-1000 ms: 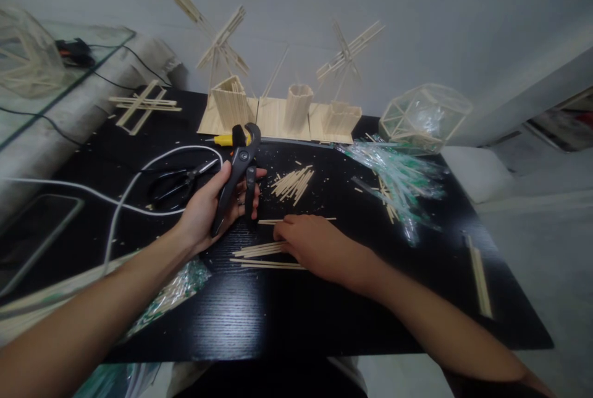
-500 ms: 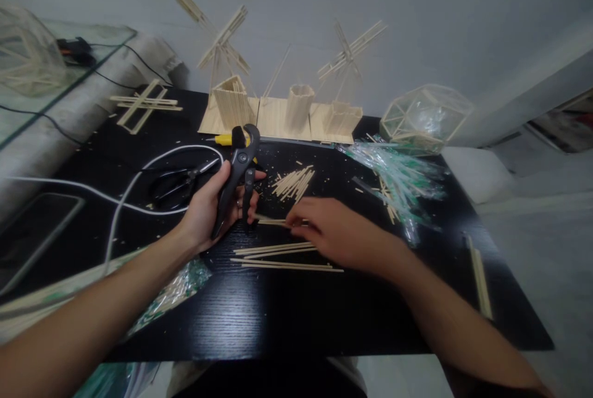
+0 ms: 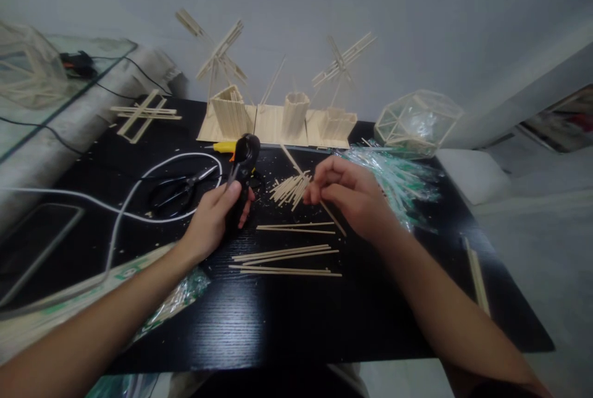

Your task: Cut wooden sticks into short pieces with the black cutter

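My left hand (image 3: 214, 220) grips a black cutter (image 3: 242, 170) by its handles, its head pointing up and away from me. My right hand (image 3: 354, 199) is raised just above the black table (image 3: 287, 317) and pinches a thin wooden stick (image 3: 311, 188) that slants from upper left to lower right. Several long sticks (image 3: 287, 256) lie flat on the table below both hands. A small heap of short cut sticks (image 3: 290, 189) sits between the cutter and my right hand.
Black scissors (image 3: 178, 188) and a white cable (image 3: 139, 185) lie left of the cutter. Stick windmill models (image 3: 278, 115) stand at the back. A clear geometric frame (image 3: 417, 121) and a pile of green-tinted plastic wrappers (image 3: 398, 175) are at the right. Loose sticks (image 3: 477, 277) lie near the right edge.
My right hand has lifted off the table with one stick and moved up and right. The cutter handles have closed together in my left hand.
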The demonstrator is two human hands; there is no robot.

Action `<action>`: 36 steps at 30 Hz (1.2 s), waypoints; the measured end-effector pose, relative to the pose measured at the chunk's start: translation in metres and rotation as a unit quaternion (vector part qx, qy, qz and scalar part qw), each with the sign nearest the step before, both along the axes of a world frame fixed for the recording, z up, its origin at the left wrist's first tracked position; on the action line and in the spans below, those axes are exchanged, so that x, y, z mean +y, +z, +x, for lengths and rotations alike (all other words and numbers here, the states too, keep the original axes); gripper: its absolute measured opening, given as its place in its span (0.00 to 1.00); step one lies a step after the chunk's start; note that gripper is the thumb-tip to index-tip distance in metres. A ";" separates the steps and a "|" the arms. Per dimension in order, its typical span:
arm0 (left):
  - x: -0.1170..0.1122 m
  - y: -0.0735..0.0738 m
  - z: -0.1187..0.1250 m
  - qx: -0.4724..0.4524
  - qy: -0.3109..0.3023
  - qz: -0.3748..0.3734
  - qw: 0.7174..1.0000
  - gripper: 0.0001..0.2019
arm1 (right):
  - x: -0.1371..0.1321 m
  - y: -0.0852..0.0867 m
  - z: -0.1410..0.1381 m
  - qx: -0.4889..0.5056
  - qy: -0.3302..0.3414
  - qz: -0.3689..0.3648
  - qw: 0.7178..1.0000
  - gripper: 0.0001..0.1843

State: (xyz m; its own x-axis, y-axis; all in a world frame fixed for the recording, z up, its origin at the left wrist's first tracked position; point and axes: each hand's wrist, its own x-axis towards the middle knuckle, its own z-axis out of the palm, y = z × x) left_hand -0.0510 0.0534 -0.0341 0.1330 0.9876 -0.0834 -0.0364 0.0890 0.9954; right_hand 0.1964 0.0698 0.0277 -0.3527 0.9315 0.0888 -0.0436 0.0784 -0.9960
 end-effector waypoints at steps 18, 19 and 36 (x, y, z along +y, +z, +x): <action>-0.008 0.001 -0.003 0.354 -0.012 0.213 0.911 0.20 | -0.010 -0.023 -0.025 -0.106 -0.049 0.073 0.990 0.11; -0.008 0.001 -0.003 0.361 -0.015 0.214 0.907 0.21 | -0.010 -0.024 -0.026 -0.105 -0.046 0.067 0.991 0.11; -0.011 -0.001 -0.002 0.410 -0.052 0.222 0.883 0.19 | -0.013 -0.023 -0.031 -0.028 -0.024 0.018 0.999 0.10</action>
State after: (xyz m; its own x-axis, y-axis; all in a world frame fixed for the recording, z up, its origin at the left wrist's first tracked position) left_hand -0.0527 0.0422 -0.0348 0.3004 0.9330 0.1984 0.6986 -0.3568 0.6202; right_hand 0.1656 0.0564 0.0048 -0.3138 0.9438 0.1040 0.0177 0.1154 -0.9932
